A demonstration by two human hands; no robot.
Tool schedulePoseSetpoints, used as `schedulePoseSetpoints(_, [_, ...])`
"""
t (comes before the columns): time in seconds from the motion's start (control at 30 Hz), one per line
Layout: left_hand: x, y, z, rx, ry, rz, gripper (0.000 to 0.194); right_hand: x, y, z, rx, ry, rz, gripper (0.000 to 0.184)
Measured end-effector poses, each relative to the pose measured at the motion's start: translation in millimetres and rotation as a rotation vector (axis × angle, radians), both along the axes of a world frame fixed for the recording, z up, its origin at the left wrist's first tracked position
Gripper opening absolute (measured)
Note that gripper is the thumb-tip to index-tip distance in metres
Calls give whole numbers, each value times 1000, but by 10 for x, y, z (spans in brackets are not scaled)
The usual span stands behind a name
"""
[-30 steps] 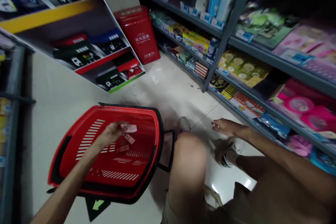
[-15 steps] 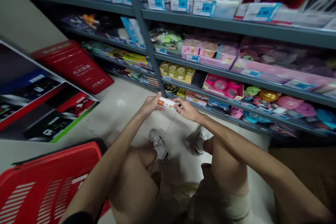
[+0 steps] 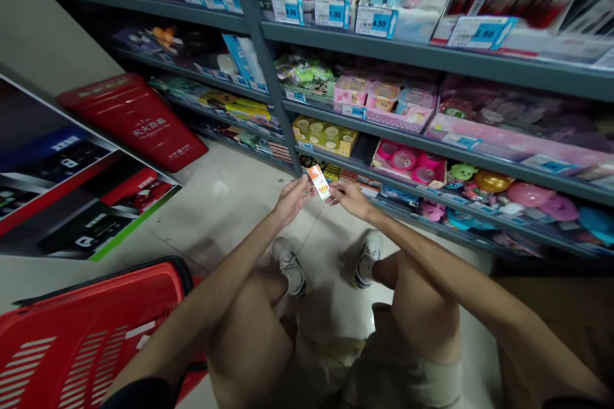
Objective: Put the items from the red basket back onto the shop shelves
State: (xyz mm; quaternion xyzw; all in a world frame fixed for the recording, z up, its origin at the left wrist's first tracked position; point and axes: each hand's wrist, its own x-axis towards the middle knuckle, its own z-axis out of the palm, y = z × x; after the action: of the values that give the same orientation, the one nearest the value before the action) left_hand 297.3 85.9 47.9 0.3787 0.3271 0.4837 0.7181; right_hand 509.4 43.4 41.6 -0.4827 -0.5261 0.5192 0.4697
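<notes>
Between my hands is a small white and orange box (image 3: 318, 182) with "502" printed on it, like a glue box. It is tilted, its orange end up and away from me. My left hand (image 3: 293, 198) has its fingers closed along the box's left side. The fingertips of my right hand (image 3: 349, 197) pinch its lower right edge. The box is in front of the lowest shelves, above the floor and my shoes.
Grey store shelves (image 3: 412, 51) with price tags and packaged goods run across the front. A red shopping basket (image 3: 163, 294) stands at my left. Beyond it are a red fire extinguisher box (image 3: 144, 121) and a printed display board (image 3: 96, 204). Pale tile floor (image 3: 225, 185) lies below.
The box has turned from lying nearly sideways to tilted more upright, with its orange end now at the top. My left hand has shifted slightly right and down, my right hand slightly right.
</notes>
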Motion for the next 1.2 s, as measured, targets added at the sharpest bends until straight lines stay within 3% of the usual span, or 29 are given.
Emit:
schedulePoseSetpoints(0.17, [-23, -38, -103, 58, 212, -146, 62, -85, 11, -37, -80, 67, -30, 23])
schedulePoseSetpoints(0.5, [-166, 67, -260, 108, 511, -233, 56, -28, -70, -13, -137, -228, 64, 7])
schedulePoseSetpoints(0.7, [-127, 46, -333, 278, 639, -311, 51, 3, 31, -60, -54, -282, -66, 57])
schedulePoseSetpoints(0.87, [-33, 37, -368, 504, 748, -224, 40, 47, 109, -69, 17, -265, -92, 59])
schedulePoseSetpoints(0.97, [6, 72, -409, 518, 713, -159, 39, 79, 122, -53, 46, -212, -128, 59])
schedulePoseSetpoints(1.07, [25, 99, -430, 453, 586, -185, 39, 93, 115, -61, 43, -147, -134, 60])
schedulePoseSetpoints(1.2, [32, 100, -428, 405, 578, -204, 38, 145, 117, -191, 61, -123, -61, 58])
